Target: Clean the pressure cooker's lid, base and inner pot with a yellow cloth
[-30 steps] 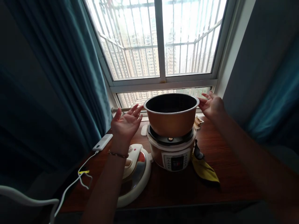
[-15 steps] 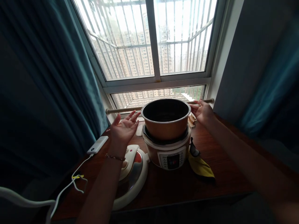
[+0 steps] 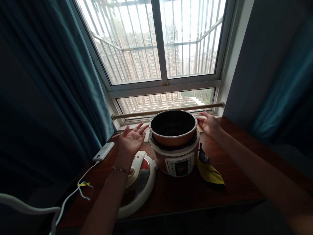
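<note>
A copper-coloured inner pot (image 3: 172, 140) with a black inside and a silver rim sits partly sunk in the electric pressure cooker (image 3: 158, 160), its upper part standing above the cooker's edge. Fingertips of my left hand (image 3: 132, 138) hold the pot at the left of its rim, palm turned up and fingers stretched. On the opposite side my right hand (image 3: 209, 124) holds the rim with its fingertips. Left of the cooker, partly behind my left forearm, lies its round lid (image 3: 149, 186). The pot's lower part is hidden inside the cooker.
A yellow and grey cloth (image 3: 210, 173) lies right of the cooker on the brown wooden table (image 3: 181, 199). On the left are a white power strip (image 3: 104, 151) and its white cable (image 3: 66, 199). A rod (image 3: 132, 115) runs across below the window; blue curtains (image 3: 80, 81) hang beside it.
Both hands have come down with the inner pot, which now sits deeper in the cooker. The lid and cloth have stayed in place.
</note>
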### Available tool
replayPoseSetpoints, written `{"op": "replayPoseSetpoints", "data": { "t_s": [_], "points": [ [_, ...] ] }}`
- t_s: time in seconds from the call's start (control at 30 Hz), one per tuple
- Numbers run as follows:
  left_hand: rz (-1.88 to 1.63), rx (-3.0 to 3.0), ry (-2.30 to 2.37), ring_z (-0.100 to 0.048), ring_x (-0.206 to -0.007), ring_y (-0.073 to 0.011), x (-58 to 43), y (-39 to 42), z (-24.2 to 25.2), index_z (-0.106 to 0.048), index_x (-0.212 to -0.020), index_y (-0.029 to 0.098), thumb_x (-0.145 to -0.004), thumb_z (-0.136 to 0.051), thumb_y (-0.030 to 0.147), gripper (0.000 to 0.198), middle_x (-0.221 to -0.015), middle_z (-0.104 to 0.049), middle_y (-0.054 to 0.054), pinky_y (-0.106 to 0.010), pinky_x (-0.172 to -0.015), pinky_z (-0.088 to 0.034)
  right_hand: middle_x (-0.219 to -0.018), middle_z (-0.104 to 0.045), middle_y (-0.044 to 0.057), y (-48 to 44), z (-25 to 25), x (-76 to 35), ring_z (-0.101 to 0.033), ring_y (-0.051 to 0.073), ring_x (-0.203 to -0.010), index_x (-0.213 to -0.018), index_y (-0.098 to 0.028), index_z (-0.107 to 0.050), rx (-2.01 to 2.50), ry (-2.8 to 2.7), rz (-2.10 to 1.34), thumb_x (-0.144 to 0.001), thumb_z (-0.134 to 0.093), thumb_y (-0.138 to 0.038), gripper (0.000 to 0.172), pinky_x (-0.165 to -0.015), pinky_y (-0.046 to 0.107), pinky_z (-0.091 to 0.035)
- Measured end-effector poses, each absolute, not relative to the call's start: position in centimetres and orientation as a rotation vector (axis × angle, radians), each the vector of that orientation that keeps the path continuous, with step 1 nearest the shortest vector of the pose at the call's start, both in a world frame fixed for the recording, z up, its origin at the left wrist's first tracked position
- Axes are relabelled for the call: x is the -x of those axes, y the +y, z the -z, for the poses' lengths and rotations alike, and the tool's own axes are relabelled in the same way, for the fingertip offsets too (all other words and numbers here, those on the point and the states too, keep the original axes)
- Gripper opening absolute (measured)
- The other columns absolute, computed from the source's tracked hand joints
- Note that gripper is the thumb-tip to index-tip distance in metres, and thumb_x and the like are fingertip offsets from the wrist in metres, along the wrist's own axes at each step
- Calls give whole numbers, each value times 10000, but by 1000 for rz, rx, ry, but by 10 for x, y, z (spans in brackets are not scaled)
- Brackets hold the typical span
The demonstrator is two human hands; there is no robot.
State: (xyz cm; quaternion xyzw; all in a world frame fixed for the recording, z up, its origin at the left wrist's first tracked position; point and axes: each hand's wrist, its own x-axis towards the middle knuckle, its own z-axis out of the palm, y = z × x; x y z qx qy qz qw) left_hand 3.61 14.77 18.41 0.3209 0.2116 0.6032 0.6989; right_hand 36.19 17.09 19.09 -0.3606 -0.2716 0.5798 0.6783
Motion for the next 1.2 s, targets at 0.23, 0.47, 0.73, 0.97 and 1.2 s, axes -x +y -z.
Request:
{"op": "replayPoseSetpoints", "data": {
  "t_s": [0.23, 0.47, 0.73, 0.97, 1.2],
  "points": [
    [-1329, -705, 487, -483, -1174, -281, -31, 148, -171, -462, -1216, 22, -852, -378, 418, 544, -1233, -514, -250, -341, -781, -510, -689, -635, 47, 168, -185, -358, -642, 166, -661, -899, -188, -450, 829, -603, -1333, -892, -384, -270, 106, -633, 302, -549],
    [-1308, -683, 450, -464, -1193, -293, -26, 154, -158, -471, -1207, 34, -850, -388, 414, 528, -1228, -516, -249, -354, -776, -509, -712, -622, 60, 172, -174, -360, -636, 179, -680, -902, -189, -445, 836, -616, -1354, -894, -376, -275, 111, -612, 303, -544],
    [-1311, -684, 496, -528, -1119, -266, -30, 151, -154, -500, -1158, 24, -870, -369, 393, 486, -1140, -564, -251, -324, -744, -514, -686, -566, 29, 172, -168, -359, -623, 162, -677, -863, -197, -446, 841, -640, -1359, -911, -348, -296, 147, -620, 283, -546],
    [-1349, -734, 570, -502, -1159, -241, -37, 146, -155, -520, -1144, 33, -868, -365, 383, 472, -1087, -597, -223, -271, -753, -497, -718, -553, 32, 172, -165, -361, -631, 164, -744, -840, -197, -439, 820, -658, -1364, -900, -374, -276, 119, -671, 285, -555],
    [-1368, -813, 662, -481, -1179, -213, -43, 141, -153, -564, -1091, 88, -845, -427, 413, 430, -1077, -630, -156, -285, -910, -422, -854, -588, 73, 174, -161, -360, -628, 159, -841, -871, -185, -460, 850, -635, -1351, -895, -396, -280, 117, -733, 275, -553]
  ]
}}
